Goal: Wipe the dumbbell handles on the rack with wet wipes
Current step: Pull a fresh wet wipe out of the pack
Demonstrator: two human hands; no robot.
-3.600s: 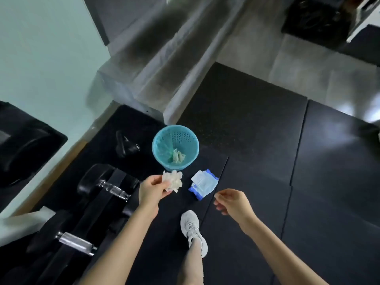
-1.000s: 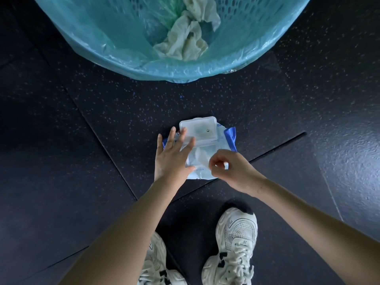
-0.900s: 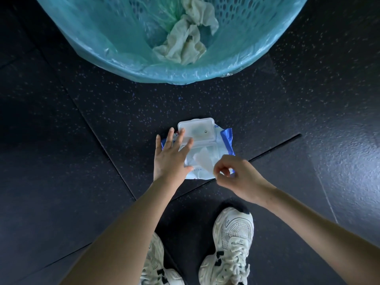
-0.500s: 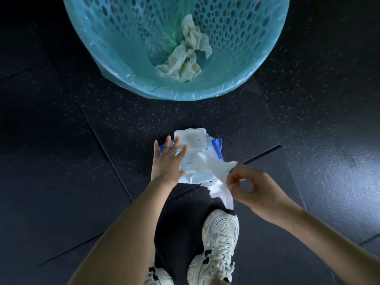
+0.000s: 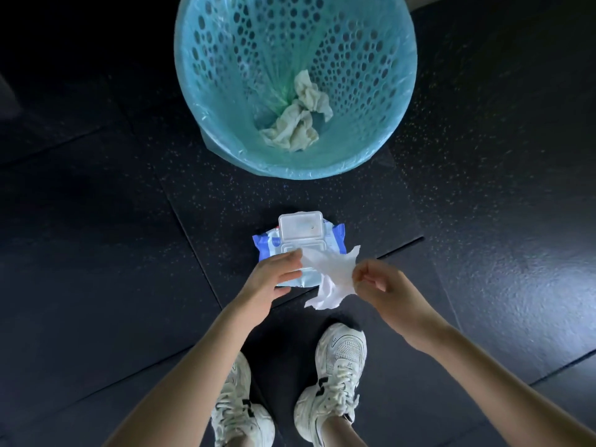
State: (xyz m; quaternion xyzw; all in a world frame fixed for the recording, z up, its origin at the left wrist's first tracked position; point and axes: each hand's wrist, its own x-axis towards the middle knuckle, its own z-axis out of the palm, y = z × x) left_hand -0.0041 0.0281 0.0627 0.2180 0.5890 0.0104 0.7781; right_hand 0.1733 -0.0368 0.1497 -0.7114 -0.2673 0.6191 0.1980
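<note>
White crumpled wet wipe [image 5: 329, 270] pinched by right fingers [image 5: 363, 275]; left fingers [image 5: 286, 260] seemingly grip its corner.

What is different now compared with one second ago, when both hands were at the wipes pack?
The right hand has pulled a fresh wipe from the pack toward the person and pinches it. The left hand no longer presses flat on the pack; its fingertips are at the wipe's edge. Pack, open lid and basket stayed put.
</note>
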